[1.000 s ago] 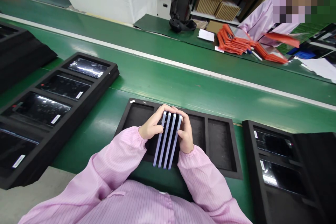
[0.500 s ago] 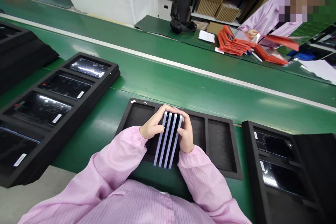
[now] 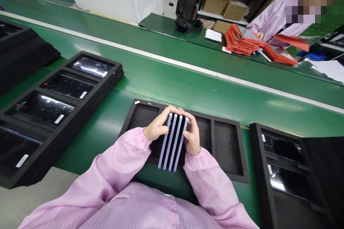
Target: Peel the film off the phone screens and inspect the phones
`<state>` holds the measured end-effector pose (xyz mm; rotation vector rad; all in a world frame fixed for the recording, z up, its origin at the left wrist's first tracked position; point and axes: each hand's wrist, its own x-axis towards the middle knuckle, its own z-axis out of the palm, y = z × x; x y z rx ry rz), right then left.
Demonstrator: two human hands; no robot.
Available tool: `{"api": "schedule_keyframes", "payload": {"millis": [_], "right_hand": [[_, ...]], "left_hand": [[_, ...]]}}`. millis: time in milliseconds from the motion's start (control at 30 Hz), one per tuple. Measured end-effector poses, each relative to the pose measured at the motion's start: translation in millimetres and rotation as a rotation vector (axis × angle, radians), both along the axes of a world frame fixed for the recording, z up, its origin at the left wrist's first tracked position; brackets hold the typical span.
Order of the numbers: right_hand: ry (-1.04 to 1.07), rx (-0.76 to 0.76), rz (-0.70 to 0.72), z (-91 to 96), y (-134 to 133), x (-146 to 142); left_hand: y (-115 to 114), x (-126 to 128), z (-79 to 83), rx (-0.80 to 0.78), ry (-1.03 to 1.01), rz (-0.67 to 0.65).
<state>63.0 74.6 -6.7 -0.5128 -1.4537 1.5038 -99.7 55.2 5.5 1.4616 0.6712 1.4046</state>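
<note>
Several smartphones [image 3: 172, 143] with pale blue-violet edges are held side by side as one stack, standing on edge with narrow dark gaps between them. From the left side my left hand [image 3: 158, 125] presses on the stack, its fingers curled over the far end and its thumb on the outer phone. My right hand [image 3: 192, 134] grips the opposite side in the same way. Beneath them lies a black foam tray [image 3: 244, 164] with recessed compartments; the middle ones are partly hidden by my hands and the phones.
At left, another foam tray [image 3: 91, 111] holds dark-screened devices with white labels. A further tray [image 3: 259, 179] at right holds similar ones. Across the green bench [image 3: 161, 75] are orange pouches [image 3: 240, 41], a black object [image 3: 188, 25] and a co-worker in a pink sleeve [image 3: 271, 16].
Both hands keep the same grip on the stack of phones. The view has shifted very slightly; the co-worker's hand across the bench has moved a little.
</note>
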Motion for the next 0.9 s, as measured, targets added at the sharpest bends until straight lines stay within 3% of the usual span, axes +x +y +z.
{"api": "schedule_keyframes", "payload": {"millis": [333,900], "right_hand": [[-0.030,0.061,0.054,2.0,1.8,2.1],[-0.019,0.067,-0.012,3.1,1.3,1.8]], "left_hand": [[0.1,-4.1,-3.4,0.029,0.078,0.028],[1.7,-11.4,-1.5,0.143,0.241,-0.042]]}}
